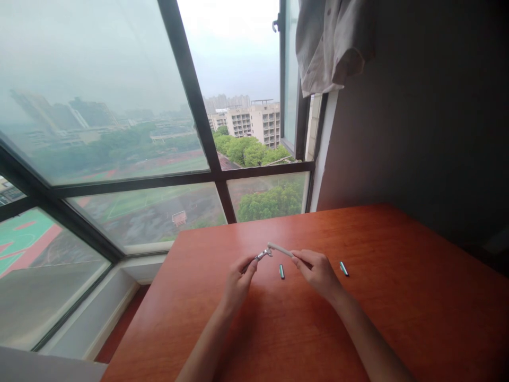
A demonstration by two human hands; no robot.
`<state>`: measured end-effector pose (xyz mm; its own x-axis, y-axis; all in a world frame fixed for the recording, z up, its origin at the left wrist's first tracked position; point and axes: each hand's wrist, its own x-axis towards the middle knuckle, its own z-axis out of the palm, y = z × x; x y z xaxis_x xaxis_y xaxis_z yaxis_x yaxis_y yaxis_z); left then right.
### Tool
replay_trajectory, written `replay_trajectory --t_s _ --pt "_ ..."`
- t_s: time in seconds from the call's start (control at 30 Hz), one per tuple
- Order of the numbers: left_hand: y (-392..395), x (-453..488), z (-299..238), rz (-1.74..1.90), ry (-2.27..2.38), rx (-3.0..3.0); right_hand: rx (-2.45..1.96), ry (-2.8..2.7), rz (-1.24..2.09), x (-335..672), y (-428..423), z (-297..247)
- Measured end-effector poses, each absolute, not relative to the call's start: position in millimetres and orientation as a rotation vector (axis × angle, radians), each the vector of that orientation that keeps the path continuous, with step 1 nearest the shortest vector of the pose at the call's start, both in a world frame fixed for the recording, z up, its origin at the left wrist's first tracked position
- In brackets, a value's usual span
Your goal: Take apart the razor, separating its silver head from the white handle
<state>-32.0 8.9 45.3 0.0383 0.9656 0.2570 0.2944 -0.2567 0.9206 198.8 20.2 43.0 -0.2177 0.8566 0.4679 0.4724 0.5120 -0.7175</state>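
Head view: left hand (238,278) pinches a metal clip (263,254); right hand (316,268) grips a white rod (280,249) meeting it above the counter (397,318). Two green caps (281,271) flank the right hand.

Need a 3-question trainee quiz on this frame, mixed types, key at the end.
1. True or false: the left hand pinches a small metal part at its fingertips.
2. How many small teal pieces lie loose on the table? A) one B) two C) four
3. What does the right hand hold?

Key:
1. True.
2. B: one teal piece between the hands, another beyond the right hand.
3. A pale rod, its far end meeting the metal part; whether they are joined cannot be told.
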Motion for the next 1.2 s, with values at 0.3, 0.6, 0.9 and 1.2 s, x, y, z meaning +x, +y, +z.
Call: replay_trajectory --t_s 0.3,0.6,0.9,1.2 --pt "9.5 -32.2 44.4 1.246 1.296 1.623 -1.085 -1.882 0.536 197.8 19.6 43.6" --pt "8.5 -31.1 44.9 1.256 1.294 1.607 -1.088 -1.866 0.527 197.5 19.6 42.5" --pt "8.0 -30.8 46.8 1.274 1.317 1.59 -1.125 -1.865 0.518 197.3 19.9 43.7" --pt "8.8 -30.5 45.1 1.267 1.317 1.594 -1.132 -1.856 0.515 196.4 20.1 42.2"
